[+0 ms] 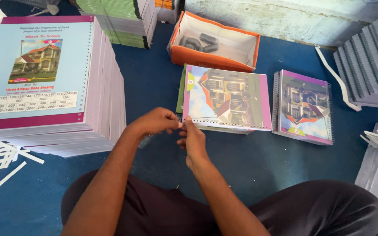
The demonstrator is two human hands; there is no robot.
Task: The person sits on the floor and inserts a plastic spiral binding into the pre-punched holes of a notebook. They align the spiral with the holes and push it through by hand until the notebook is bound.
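We sit cross-legged on the blue floor with both hands meeting in front of us. Our left hand and right hand come together at the near left corner of the unbound notebook, which lies flat at about 12 o'clock from the hands, touching them. Its punched edge, the long axis that matters here, runs left to right along the near side, from roughly 9 o'clock to 3 o'clock, starting just at our fingertips. The left fingers are pressed together in a pinch on something small and pale at that corner; what it is we cannot tell. The right fingers are closed against the same spot, thumb up. Both hands are equally near the corner, though the right hand sits closer to the rest of the punched edge. At 3 o'clock from this notebook, just apart, lies a finished spiral-bound notebook. At 12 o'clock behind it stands an open orange box holding dark rolls. At 9 o'clock rises a tall stack of covers and pages, with white paper strips scattered near it.
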